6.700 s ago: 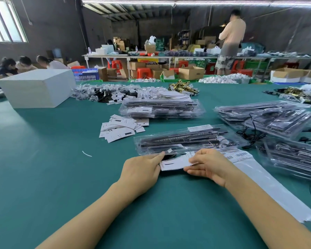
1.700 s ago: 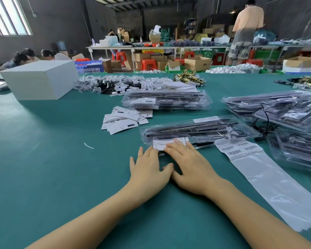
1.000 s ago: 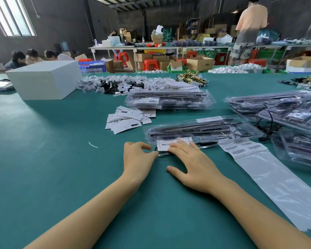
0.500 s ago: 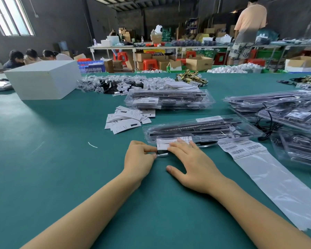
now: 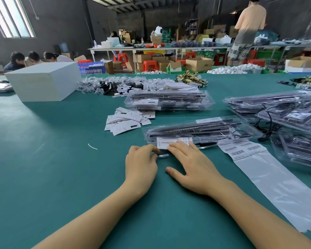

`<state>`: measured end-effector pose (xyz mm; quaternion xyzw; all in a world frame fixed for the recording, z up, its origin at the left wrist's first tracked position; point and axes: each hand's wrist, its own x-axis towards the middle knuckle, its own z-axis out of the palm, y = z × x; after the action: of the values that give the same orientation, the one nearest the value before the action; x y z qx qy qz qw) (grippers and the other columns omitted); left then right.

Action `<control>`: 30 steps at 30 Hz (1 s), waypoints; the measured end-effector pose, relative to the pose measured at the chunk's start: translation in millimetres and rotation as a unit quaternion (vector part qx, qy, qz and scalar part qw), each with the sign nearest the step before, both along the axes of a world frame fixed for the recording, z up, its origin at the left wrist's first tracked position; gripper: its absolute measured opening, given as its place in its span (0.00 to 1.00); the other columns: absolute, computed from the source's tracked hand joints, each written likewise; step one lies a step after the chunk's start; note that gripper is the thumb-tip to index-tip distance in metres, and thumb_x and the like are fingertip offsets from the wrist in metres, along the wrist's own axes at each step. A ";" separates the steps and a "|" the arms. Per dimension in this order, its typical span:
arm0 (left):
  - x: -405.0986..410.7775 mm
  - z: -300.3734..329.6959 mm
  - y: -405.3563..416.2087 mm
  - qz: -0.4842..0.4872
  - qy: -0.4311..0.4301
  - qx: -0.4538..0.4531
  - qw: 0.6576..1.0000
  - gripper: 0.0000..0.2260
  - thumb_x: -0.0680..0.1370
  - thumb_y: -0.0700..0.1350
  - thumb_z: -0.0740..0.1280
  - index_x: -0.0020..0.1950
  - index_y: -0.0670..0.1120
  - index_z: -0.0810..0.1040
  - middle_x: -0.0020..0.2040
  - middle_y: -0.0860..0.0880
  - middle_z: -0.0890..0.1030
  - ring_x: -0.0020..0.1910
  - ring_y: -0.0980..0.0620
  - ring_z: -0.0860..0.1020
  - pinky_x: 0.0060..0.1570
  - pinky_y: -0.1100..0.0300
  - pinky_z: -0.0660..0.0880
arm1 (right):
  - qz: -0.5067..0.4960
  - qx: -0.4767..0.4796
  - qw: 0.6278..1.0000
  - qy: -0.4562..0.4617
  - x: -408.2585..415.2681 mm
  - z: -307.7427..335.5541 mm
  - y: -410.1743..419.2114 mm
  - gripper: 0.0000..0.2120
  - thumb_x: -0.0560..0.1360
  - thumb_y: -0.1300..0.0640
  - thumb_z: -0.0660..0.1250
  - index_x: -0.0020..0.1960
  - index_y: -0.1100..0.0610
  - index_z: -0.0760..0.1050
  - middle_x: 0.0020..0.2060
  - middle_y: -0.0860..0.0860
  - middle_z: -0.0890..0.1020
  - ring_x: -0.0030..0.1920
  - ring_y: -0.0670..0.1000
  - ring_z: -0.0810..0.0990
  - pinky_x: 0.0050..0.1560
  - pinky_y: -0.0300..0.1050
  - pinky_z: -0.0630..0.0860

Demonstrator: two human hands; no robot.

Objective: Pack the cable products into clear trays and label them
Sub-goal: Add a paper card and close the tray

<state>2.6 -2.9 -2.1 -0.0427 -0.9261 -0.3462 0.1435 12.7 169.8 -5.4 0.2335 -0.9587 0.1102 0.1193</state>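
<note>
1. Your current unit, the long clear plastic clamshell tray holding dark cable parts (image 5: 201, 131), lies flat on the green felt worktop (image 5: 61, 168) directly ahead of you. It appears filled, so packing of this unit is judged done.
2. Labelling of this unit is in hand. A white printed label (image 5: 172, 141) sits on the tray's near left corner. Your right hand (image 5: 192, 163) lies flat with straight fingers pressing on that label.
3. Your left hand (image 5: 141, 165) is beside the right, fingers curled at the tray's near left edge. It seems to pinch the small clear tab there, but the grip cannot be confirmed.
4. Finished work: a stack of similar clear trays with labels (image 5: 169, 100) stands farther back, centre. More clear trays (image 5: 276, 108) are heaped to your right; whether those are labelled cannot be told.
5. Supplies remaining: a loose pile of white paper cards (image 5: 127, 120) left of the tray, and a strip of barcode stickers on glossy backing (image 5: 244, 150) just right of it.
6. Judgement: several units done, an unknown number left. A pile of small bagged parts (image 5: 115, 85) lies at the far side.
</note>
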 end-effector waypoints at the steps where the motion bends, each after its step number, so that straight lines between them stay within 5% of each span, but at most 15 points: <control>1: -0.8 0.6 -0.4 0.004 -0.013 0.015 1.000 0.08 0.79 0.43 0.63 0.50 0.56 0.79 0.51 0.48 0.78 0.56 0.50 0.69 0.57 0.57 0.67 | 0.000 -0.001 1.000 0.000 -0.2 -0.1 0.1 0.32 0.78 0.37 0.54 0.77 0.50 0.56 0.76 0.44 0.58 0.76 0.44 0.48 0.74 0.40 0.36; 7: -4.1 1.0 -5.3 -0.038 -0.053 0.055 0.996 0.16 0.77 0.38 0.61 0.40 0.60 0.74 0.53 0.48 0.76 0.47 0.63 0.69 0.41 0.71 0.63 | -0.001 -0.004 1.000 -0.002 -0.2 -0.5 0.5 0.31 0.78 0.38 0.55 0.76 0.51 0.57 0.75 0.45 0.59 0.76 0.45 0.49 0.73 0.40 0.36; 11: -6.6 1.3 -7.0 -0.086 -0.060 0.008 0.994 0.16 0.77 0.36 0.57 0.43 0.58 0.68 0.54 0.48 0.74 0.49 0.54 0.69 0.48 0.59 0.68 | -0.009 0.007 1.000 0.001 -0.5 -0.4 1.0 0.33 0.77 0.37 0.54 0.76 0.52 0.57 0.75 0.45 0.58 0.76 0.46 0.52 0.74 0.43 0.37; 16: -5.7 0.5 -2.5 -0.128 -0.009 -0.197 0.972 0.14 0.75 0.36 0.55 0.56 0.50 0.68 0.45 0.53 0.75 0.51 0.49 0.64 0.46 0.58 0.65 | -0.010 0.025 1.000 -0.009 -2.4 1.0 1.1 0.34 0.77 0.35 0.52 0.78 0.50 0.53 0.76 0.45 0.56 0.76 0.45 0.50 0.75 0.45 0.38; 21: 1.9 4.1 2.2 -0.106 0.044 -0.305 0.945 0.16 0.76 0.38 0.55 0.64 0.48 0.63 0.56 0.51 0.78 0.47 0.48 0.60 0.48 0.58 0.62 | -0.009 0.044 0.999 -0.020 -5.0 0.8 4.6 0.35 0.76 0.33 0.47 0.78 0.47 0.51 0.77 0.43 0.53 0.76 0.44 0.47 0.74 0.43 0.36; 25: 12.3 3.9 10.9 -0.061 0.019 -0.440 0.896 0.23 0.79 0.42 0.56 0.74 0.42 0.58 0.73 0.34 0.62 0.61 0.41 0.68 0.58 0.54 0.66 | -0.010 0.040 0.999 -0.019 -6.4 0.6 4.5 0.33 0.77 0.33 0.47 0.77 0.47 0.54 0.77 0.43 0.54 0.76 0.44 0.47 0.74 0.42 0.36; 26: 16.3 6.7 11.9 -0.049 0.036 -0.431 0.900 0.20 0.77 0.42 0.60 0.69 0.40 0.66 0.69 0.33 0.68 0.58 0.41 0.71 0.55 0.54 0.69 | -0.011 0.039 0.999 -0.019 -6.8 0.7 4.4 0.33 0.77 0.33 0.47 0.77 0.47 0.55 0.77 0.43 0.55 0.76 0.44 0.47 0.74 0.42 0.36; 28: 18.7 17.0 8.7 -0.036 0.114 -0.390 0.913 0.10 0.65 0.42 0.73 0.43 0.41 0.78 0.44 0.39 0.81 0.39 0.43 0.77 0.37 0.57 0.72 | -0.012 0.038 0.999 -0.018 -6.6 0.5 4.2 0.33 0.77 0.33 0.47 0.77 0.47 0.55 0.77 0.43 0.55 0.76 0.44 0.47 0.73 0.42 0.36; 30: 12.2 23.7 -0.5 -0.006 0.177 -0.314 0.933 0.08 0.60 0.38 0.73 0.33 0.40 0.75 0.32 0.42 0.76 0.29 0.42 0.74 0.28 0.55 0.70 | -0.010 0.029 0.999 -0.018 -6.0 -0.4 4.7 0.32 0.77 0.34 0.48 0.77 0.48 0.55 0.76 0.42 0.55 0.76 0.43 0.47 0.73 0.41 0.36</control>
<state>14.8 -3.4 21.6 -0.1520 -0.9468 -0.0259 0.2826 6.7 174.4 -5.8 0.2253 -0.9658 0.0853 0.0960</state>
